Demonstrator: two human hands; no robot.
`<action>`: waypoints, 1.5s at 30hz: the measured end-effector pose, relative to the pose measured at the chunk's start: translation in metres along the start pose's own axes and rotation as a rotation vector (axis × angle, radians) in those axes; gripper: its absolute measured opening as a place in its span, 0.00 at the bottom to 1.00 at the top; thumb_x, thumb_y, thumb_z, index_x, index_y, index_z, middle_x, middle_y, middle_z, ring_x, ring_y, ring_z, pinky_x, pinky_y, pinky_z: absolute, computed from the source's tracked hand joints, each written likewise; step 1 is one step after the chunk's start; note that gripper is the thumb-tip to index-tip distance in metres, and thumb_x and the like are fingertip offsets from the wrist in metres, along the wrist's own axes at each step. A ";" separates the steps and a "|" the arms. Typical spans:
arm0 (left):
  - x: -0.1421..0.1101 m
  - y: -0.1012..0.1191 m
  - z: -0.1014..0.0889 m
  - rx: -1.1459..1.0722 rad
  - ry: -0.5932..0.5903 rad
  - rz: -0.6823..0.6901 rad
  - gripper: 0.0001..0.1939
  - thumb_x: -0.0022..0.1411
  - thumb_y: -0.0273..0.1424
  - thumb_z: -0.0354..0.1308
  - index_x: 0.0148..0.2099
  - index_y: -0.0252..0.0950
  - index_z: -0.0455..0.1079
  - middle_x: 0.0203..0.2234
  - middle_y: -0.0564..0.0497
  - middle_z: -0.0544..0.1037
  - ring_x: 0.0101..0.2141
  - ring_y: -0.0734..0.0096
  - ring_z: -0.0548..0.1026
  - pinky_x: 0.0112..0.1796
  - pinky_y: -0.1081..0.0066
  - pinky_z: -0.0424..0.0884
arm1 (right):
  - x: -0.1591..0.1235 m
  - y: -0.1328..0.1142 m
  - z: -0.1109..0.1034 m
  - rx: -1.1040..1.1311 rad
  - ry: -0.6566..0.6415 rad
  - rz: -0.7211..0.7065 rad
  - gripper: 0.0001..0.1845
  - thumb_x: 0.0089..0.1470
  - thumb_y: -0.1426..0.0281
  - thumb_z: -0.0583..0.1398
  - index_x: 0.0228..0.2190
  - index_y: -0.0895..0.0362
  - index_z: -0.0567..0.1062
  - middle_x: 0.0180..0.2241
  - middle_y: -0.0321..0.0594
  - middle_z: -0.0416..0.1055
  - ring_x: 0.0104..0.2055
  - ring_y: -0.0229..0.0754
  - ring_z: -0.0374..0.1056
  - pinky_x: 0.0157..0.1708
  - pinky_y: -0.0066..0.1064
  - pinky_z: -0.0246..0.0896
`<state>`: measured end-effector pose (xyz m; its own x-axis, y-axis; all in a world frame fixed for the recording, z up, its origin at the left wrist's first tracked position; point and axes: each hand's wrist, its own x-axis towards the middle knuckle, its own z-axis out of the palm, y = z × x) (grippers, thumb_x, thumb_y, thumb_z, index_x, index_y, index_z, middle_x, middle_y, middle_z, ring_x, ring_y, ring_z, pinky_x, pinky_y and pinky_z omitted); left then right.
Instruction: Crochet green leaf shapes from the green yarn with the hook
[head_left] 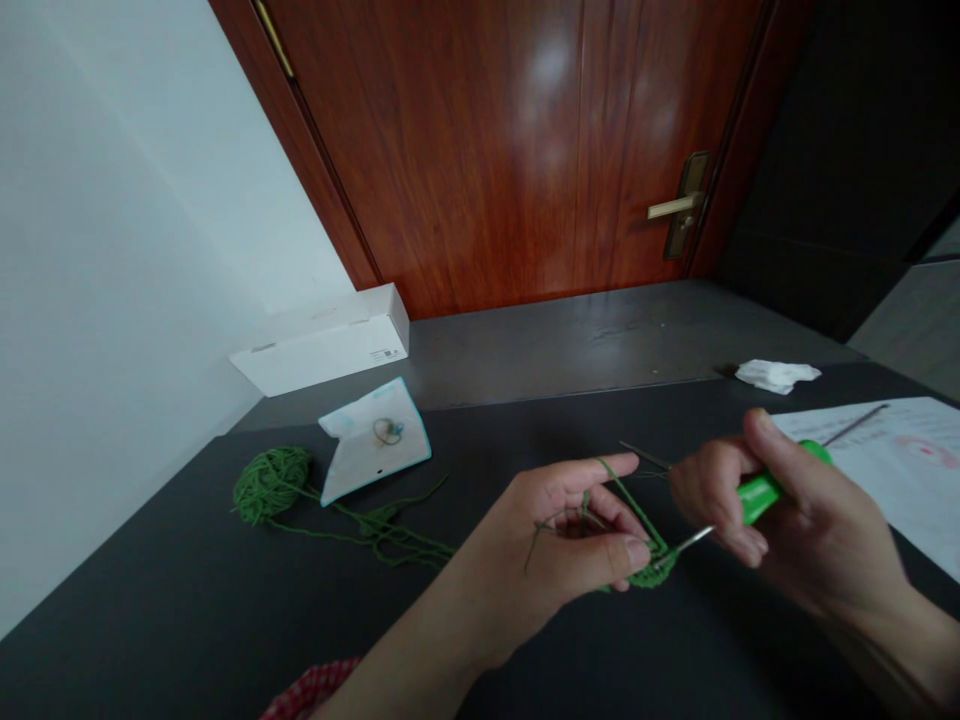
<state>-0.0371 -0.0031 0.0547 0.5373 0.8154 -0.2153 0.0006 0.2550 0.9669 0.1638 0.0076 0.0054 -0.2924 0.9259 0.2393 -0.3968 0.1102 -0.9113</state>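
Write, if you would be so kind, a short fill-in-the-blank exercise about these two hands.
The right hand holds a slim metal crochet hook by its bright green ____. The left hand pinches a small green crocheted piece near the hook's ____. A round ball of green yarn lies on the dark tabletop, to the ____ of both hands.

Missing words: handle; tip; left.
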 end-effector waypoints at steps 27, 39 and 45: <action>0.000 0.002 0.001 -0.002 0.067 0.037 0.32 0.55 0.29 0.65 0.62 0.33 0.64 0.29 0.54 0.74 0.27 0.77 0.70 0.32 0.72 0.66 | 0.003 0.011 0.008 0.452 0.092 0.290 0.30 0.63 0.54 0.51 0.18 0.57 0.75 0.12 0.31 0.55 0.15 0.30 0.40 0.15 0.24 0.43; 0.000 0.001 0.002 -0.013 0.067 0.036 0.32 0.55 0.30 0.66 0.61 0.33 0.65 0.30 0.54 0.74 0.28 0.76 0.70 0.33 0.71 0.67 | 0.002 0.012 0.010 0.524 0.149 0.365 0.27 0.62 0.56 0.54 0.18 0.58 0.74 0.12 0.29 0.53 0.15 0.30 0.38 0.15 0.21 0.49; 0.000 0.004 0.002 -0.015 0.051 0.017 0.33 0.54 0.29 0.66 0.62 0.31 0.65 0.29 0.53 0.74 0.27 0.76 0.70 0.32 0.72 0.67 | 0.002 0.010 0.005 0.444 0.153 0.345 0.28 0.61 0.55 0.54 0.16 0.57 0.73 0.10 0.32 0.56 0.14 0.32 0.43 0.15 0.24 0.47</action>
<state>-0.0355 -0.0029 0.0589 0.4936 0.8450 -0.2056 -0.0215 0.2481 0.9685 0.1553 0.0091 -0.0011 -0.3535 0.9267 -0.1274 -0.6374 -0.3384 -0.6922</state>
